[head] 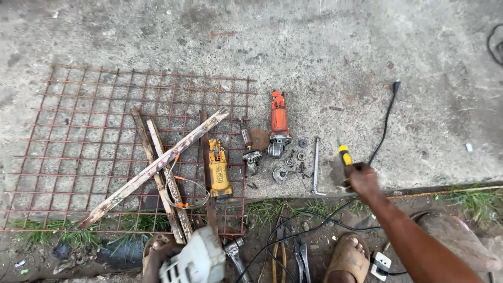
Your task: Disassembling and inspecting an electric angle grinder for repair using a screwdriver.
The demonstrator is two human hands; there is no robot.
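So the right hand [361, 177] is stretched out over the concrete floor [325, 57], fingers wrapped round a screwdriver [344, 156] with a yellow and black handle sticking up out of the fist. Left hand [157, 262] is down at the bottom edge gripping a pale grey power tool body [196, 260], close to the camera. Just left of the screwdriver there's a metal bar [316, 165] lying flat, then small loose parts [293, 160], an orange grinder [279, 123] and a rusty disc [259, 139]. A yellow tool [219, 170] sits on a rusty wire mesh [78, 131] with crossed wooden slats [157, 167]. Black cord [385, 123] runs past the right hand, and a sandalled foot [348, 257] is below it.
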